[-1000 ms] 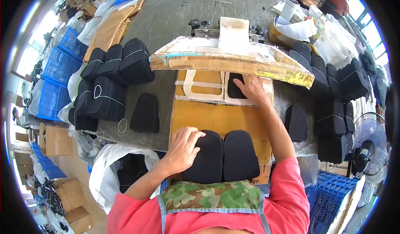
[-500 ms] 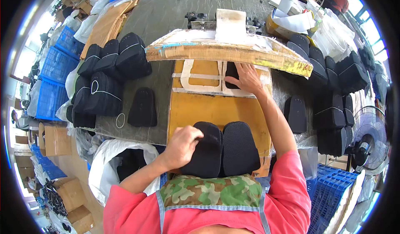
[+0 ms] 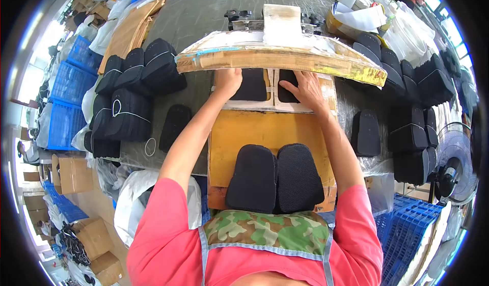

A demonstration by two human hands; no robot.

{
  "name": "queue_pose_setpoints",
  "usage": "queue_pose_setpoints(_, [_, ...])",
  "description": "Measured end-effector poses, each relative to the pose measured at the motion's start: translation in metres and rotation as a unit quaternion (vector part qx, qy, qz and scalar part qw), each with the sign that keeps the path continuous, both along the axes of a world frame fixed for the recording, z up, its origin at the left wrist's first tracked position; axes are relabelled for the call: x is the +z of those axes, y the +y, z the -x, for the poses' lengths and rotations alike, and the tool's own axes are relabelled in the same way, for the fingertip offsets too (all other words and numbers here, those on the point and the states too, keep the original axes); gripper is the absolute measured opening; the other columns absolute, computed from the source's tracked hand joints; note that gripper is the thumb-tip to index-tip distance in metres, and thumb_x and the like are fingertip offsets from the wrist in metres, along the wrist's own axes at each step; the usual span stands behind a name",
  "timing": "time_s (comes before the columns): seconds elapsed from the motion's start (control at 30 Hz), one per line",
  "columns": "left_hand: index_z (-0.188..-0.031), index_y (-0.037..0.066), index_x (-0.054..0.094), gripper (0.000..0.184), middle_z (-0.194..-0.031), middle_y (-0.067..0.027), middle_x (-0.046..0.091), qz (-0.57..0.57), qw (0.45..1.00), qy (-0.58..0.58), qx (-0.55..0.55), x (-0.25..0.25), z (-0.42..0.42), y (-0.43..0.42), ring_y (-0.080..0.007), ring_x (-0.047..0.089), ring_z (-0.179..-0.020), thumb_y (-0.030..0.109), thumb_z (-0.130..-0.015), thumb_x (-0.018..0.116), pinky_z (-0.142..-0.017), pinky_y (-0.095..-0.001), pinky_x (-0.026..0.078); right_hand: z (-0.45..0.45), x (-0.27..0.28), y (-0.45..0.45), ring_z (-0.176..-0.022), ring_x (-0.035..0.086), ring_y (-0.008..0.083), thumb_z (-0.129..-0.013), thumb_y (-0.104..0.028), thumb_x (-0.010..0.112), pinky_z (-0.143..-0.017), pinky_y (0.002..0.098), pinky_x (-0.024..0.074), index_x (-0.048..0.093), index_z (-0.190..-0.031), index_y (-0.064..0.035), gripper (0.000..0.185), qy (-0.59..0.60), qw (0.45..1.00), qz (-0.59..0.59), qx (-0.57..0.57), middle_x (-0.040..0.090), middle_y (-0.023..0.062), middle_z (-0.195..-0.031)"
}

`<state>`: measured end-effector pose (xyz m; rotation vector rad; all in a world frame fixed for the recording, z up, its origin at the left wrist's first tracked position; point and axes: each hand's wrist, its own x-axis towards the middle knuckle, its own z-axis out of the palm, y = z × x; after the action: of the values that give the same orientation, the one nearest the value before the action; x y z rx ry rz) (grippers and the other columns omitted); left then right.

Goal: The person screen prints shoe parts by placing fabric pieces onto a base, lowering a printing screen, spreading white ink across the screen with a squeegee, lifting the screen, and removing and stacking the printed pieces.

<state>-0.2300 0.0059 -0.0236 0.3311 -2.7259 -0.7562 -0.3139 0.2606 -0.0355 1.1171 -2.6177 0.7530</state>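
Note:
My right hand (image 3: pixel 307 90) lies with fingers stretched out and thumb apart on a black pad (image 3: pixel 287 91) in the right opening of a white-edged template (image 3: pixel 271 104). In the left opening lies another black pad (image 3: pixel 253 86). My left hand (image 3: pixel 227 84) is closed at that pad's left edge, its fingertips partly hidden under a raised wooden frame (image 3: pixel 285 62). Nearer my body, two stacks of black rounded pads, a left stack (image 3: pixel 251 179) and a right stack (image 3: pixel 299 179), rest side by side on the yellow board (image 3: pixel 270 128).
Bundled black pads (image 3: pixel 127 115) stand left on the table, more bundles (image 3: pixel 407 128) at right. Loose pads lie on either side of the board. A fan (image 3: pixel 451 174) and blue crates (image 3: pixel 407 225) are at right. A white bag (image 3: pixel 132 204) hangs at the left table edge.
My left hand has moved from the left stack up to the template, and a black pad now lies in the left opening. My right hand stays on the right pad.

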Motion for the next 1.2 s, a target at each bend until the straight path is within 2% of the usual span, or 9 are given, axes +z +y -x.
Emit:
queue_pose_setpoints(0.03, [-0.113,0.001,0.059,0.029,-0.111,-0.0163,0.064,0.054,0.998,-0.040,0.011,-0.004,0.006,0.006,-0.0354,0.060,-0.095,0.017,-0.088,0.054,-0.085,-0.0457,0.045,-0.001,0.000,0.001,-0.122,0.048,0.0378,-0.083,-0.052,0.065,-0.105,0.0460,0.0329,0.051,-0.132,-0.0045,0.069,-0.002,1.000,0.002,-0.002,0.055,0.0213,-0.128])
queue_pose_setpoints(0.13, [-0.124,-0.003,0.052,0.045,-0.124,-0.0224,0.056,0.209,0.969,0.116,-0.056,-0.020,-0.002,0.030,-0.0373,0.049,-0.118,0.027,-0.090,0.054,-0.103,-0.0503,0.033,-0.001,0.003,0.001,-0.118,0.051,0.0379,-0.083,-0.050,0.065,-0.103,0.0454,0.0347,0.053,-0.129,-0.0038,0.066,-0.008,1.000,0.008,-0.006,0.058,0.0213,-0.123])
queue_pose_setpoints(0.17, [-0.133,-0.008,0.042,0.060,-0.134,-0.0268,0.046,0.195,0.974,0.082,-0.083,-0.020,-0.005,0.032,-0.0403,0.035,-0.131,0.034,-0.092,0.053,-0.111,-0.0519,0.019,-0.001,0.002,0.000,-0.118,0.051,0.0381,-0.084,-0.049,0.065,-0.103,0.0453,0.0349,0.053,-0.128,-0.0034,0.065,-0.013,1.000,0.009,-0.007,0.059,0.0214,-0.123])
queue_pose_setpoints(0.47, [-0.139,-0.007,0.035,0.065,-0.143,-0.0255,0.036,0.198,0.978,0.017,-0.067,-0.023,-0.015,0.049,-0.0376,0.030,-0.136,0.035,-0.093,0.052,-0.112,-0.0514,0.019,-0.004,0.003,-0.001,-0.118,0.050,0.0384,-0.085,-0.046,0.065,-0.102,0.0463,0.0352,0.055,-0.125,-0.0015,0.061,0.010,1.000,0.011,-0.001,0.057,0.0225,-0.124])
queue_pose_setpoints(0.57, [-0.139,-0.006,0.036,0.063,-0.140,-0.0255,0.041,0.203,0.977,0.035,-0.061,-0.006,-0.015,0.051,-0.0365,0.034,-0.134,0.035,-0.094,0.050,-0.111,-0.0521,0.019,-0.003,0.005,0.000,-0.120,0.049,0.0386,-0.085,-0.046,0.065,-0.103,0.0465,0.0346,0.053,-0.128,-0.0019,0.062,0.013,1.000,0.008,0.001,0.056,0.0218,-0.127])
queue_pose_setpoints(0.67, [-0.138,-0.003,0.039,0.058,-0.136,-0.0236,0.047,0.170,0.979,-0.077,-0.087,0.020,-0.005,0.054,-0.0354,0.040,-0.130,0.036,-0.095,0.047,-0.109,-0.0523,0.020,-0.004,0.005,-0.001,-0.119,0.050,0.0383,-0.086,-0.044,0.064,-0.102,0.0464,0.0345,0.054,-0.126,-0.0015,0.059,0.006,1.000,0.006,-0.003,0.057,0.0216,-0.125])
queue_pose_setpoints(0.77, [-0.137,0.001,0.043,0.054,-0.134,-0.0212,0.051,0.185,0.976,0.041,-0.110,-0.018,0.006,0.049,-0.0347,0.044,-0.127,0.035,-0.096,0.045,-0.107,-0.0511,0.023,-0.002,0.000,-0.001,-0.118,0.050,0.0375,-0.087,-0.041,0.063,-0.102,0.0461,0.0343,0.057,-0.123,-0.0010,0.054,0.005,1.000,0.005,-0.007,0.059,0.0213,-0.121])
queue_pose_setpoints(0.9, [-0.137,0.002,0.045,0.052,-0.136,-0.0199,0.050,0.149,0.982,0.033,-0.109,-0.025,0.005,0.046,-0.0342,0.041,-0.130,0.035,-0.096,0.045,-0.108,-0.0498,0.024,0.000,-0.005,-0.001,-0.116,0.052,0.0362,-0.088,-0.037,0.061,-0.102,0.0450,0.0340,0.060,-0.117,-0.0002,0.047,0.037,0.999,0.037,0.004,0.063,0.0212,-0.115])
queue_pose_setpoints(1.2, [-0.139,0.002,0.042,0.053,-0.142,-0.0191,0.040,0.211,0.973,0.002,-0.091,-0.019,-0.015,0.035,-0.0352,0.030,-0.136,0.037,-0.099,0.041,-0.112,-0.0496,0.020,-0.006,-0.007,0.000,-0.131,0.039,0.0373,-0.086,-0.053,0.059,-0.110,0.0481,0.0235,0.044,-0.137,-0.0025,0.073,0.066,0.996,-0.055,-0.023,0.050,0.0216,-0.136])
